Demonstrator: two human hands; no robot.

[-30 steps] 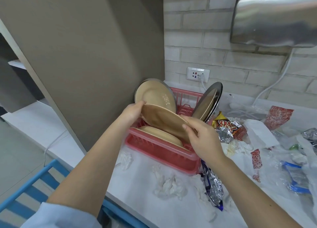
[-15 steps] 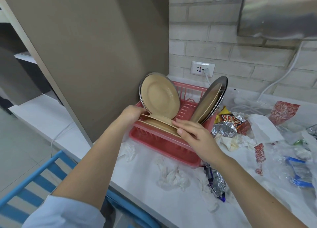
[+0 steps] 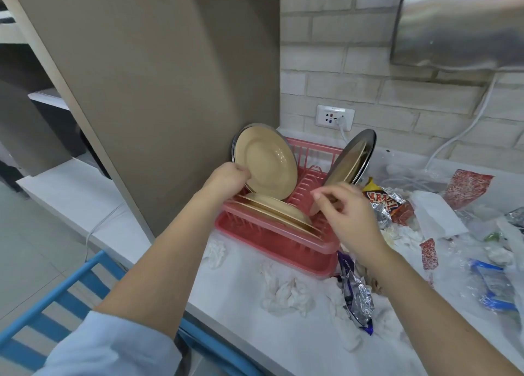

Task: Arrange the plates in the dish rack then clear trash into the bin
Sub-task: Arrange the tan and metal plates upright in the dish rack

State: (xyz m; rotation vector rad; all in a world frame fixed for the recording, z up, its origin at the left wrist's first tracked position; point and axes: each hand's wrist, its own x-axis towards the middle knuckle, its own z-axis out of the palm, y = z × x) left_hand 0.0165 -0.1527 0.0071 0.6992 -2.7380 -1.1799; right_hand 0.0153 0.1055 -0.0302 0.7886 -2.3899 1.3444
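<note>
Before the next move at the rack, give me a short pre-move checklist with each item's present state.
1. Right hand free: ok, fingers spread, holding nothing.
2. Left hand grip: cannot tell; it touches the upright beige plate's lower edge, fingers partly hidden.
3. Lying plates slotted upright in the pink dish rack: not ok, they lean nearly flat.
4. Right-side plate supported: ok, leaning on the rack's far right end.
5. Trash cleared from counter: not ok, crumpled tissues and snack wrapper remain.
6. Bin located: cannot tell, none in view.
</note>
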